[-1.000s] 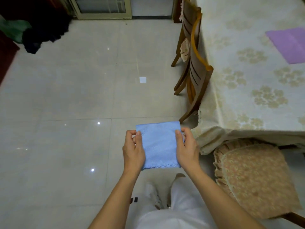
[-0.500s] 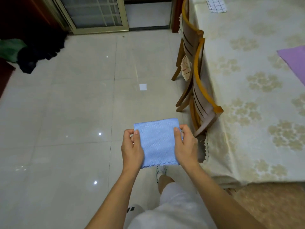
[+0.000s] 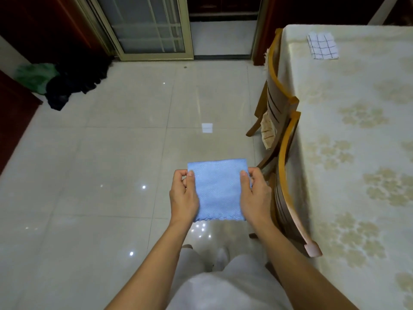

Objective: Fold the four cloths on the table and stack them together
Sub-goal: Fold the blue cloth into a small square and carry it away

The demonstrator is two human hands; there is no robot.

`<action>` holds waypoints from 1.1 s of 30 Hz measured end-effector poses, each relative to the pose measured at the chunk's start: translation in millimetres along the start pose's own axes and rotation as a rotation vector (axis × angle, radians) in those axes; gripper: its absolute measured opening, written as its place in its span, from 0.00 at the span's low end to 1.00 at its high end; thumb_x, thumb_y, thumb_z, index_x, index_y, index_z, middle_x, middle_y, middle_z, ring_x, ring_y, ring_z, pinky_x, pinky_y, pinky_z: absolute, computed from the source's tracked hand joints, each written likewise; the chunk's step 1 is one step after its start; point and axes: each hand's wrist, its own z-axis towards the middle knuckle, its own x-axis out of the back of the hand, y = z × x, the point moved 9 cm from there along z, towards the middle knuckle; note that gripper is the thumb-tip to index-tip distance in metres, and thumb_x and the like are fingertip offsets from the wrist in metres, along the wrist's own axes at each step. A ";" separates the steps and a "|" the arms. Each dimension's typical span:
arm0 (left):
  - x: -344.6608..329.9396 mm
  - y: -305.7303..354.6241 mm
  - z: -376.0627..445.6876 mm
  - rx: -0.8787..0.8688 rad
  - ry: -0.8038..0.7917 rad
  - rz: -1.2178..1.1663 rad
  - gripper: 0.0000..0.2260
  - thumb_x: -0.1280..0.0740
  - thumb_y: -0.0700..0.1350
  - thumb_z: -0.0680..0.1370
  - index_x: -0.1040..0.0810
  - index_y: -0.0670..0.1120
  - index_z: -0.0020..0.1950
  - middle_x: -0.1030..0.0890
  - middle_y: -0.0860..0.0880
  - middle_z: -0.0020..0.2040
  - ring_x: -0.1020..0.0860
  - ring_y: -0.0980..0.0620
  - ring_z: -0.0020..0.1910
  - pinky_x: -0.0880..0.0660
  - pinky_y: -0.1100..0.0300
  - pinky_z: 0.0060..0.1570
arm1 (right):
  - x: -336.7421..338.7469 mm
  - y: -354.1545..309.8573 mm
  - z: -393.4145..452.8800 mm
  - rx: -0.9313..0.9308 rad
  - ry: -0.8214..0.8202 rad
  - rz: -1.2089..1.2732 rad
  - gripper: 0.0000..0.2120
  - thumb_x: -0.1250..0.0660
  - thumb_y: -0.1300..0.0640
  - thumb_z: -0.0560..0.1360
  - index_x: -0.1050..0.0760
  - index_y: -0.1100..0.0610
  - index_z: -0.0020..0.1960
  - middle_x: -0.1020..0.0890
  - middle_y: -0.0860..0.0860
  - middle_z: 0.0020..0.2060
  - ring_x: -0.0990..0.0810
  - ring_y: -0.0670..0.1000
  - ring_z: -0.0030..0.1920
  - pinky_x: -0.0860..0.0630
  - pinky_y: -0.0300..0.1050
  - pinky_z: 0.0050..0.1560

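Far left, by the dark red-brown wood cabinet (image 3: 15,113): crumpled green plastic bag (image 3: 33,78) w/ a heap of black cloth (image 3: 76,82) beside it, both on the glossy pale tiled floor (image 3: 111,164). Behind, a sliding door w/ gold metal frame & frosted glass (image 3: 147,27).

Centre: my left hand (image 3: 183,195) pinches the left edge of the folded light-blue square cloth w/ scalloped hem (image 3: 218,191), thumb on top, fingers curled under. Cloth is held flat in the air over the floor, in front of my white-trousered legs (image 3: 223,285), hem edge nearest me. It's off the bench, left of it. My right hand (image 3: 254,194) takes the right edge the same way – thumb on top, fingers tucked below. So both grips are grasping the blue cloth.

Right of my hands: two curved-back wooden chairs (image 3: 283,139) pushed in against the bench (image 3: 357,153), which has a cream tablecloth w/ pale floral print. At the bench's far end lies a folded white cloth w/ dark grid check (image 3: 323,46), well apart from the blue one.
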 end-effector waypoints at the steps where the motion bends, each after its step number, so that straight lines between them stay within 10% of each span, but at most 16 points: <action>1: -4.0 3.0 9.5 0.006 0.000 0.000 0.10 0.41 0.51 0.84 0.30 0.47 0.46 0.32 0.48 0.34 0.35 0.56 0.31 0.37 0.63 0.32 | -1.7 -1.7 11.0 0.003 0.000 0.009 0.08 0.41 0.53 0.84 0.27 0.57 0.53 0.22 0.49 0.38 0.25 0.42 0.37 0.31 0.28 0.34; 14: -58.4 46.1 164.8 -0.007 -0.070 -0.007 0.11 0.42 0.52 0.84 0.30 0.47 0.47 0.33 0.46 0.33 0.35 0.52 0.33 0.36 0.56 0.36 | -41.7 -24.5 163.1 -0.031 0.064 0.024 0.10 0.42 0.50 0.84 0.27 0.55 0.52 0.20 0.54 0.38 0.23 0.49 0.37 0.27 0.42 0.36; 33: -130.0 156.4 458.0 -0.089 -0.159 0.040 0.11 0.41 0.51 0.84 0.31 0.48 0.44 0.36 0.53 0.29 0.38 0.56 0.28 0.37 0.55 0.34 | -112.0 -117.3 431.4 -0.067 0.153 0.071 0.10 0.40 0.52 0.83 0.31 0.50 0.43 0.28 0.46 0.28 0.28 0.39 0.30 0.35 0.33 0.30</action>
